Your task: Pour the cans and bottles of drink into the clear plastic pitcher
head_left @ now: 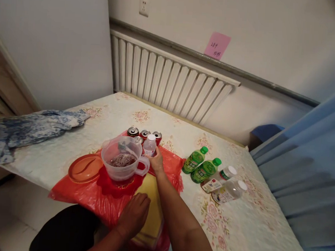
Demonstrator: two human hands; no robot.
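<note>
My right hand (157,162) is closed around a small clear bottle with a white cap (149,146), upright just behind a pitcher's handle. My left hand (136,211) is curled into a fist over a folded yellow cloth (150,215); whatever its fingers may hold is hidden. Left of the bottle, a translucent plastic pitcher (116,171) holds dark, bubbly liquid. It stands on a red scalloped tray (104,188). Beside it lies an orange round lid (85,168). Several drink cans (133,131) stand behind the pitcher.
Under these things spreads a red plastic bag (75,196). To the right are two green-capped bottles (195,160) and two white-capped bottles (218,180). A blue patterned cloth (42,129) lies at left on the flowered tablecloth (114,111). Behind stands a radiator (165,76); a blue curtain (304,160) hangs right.
</note>
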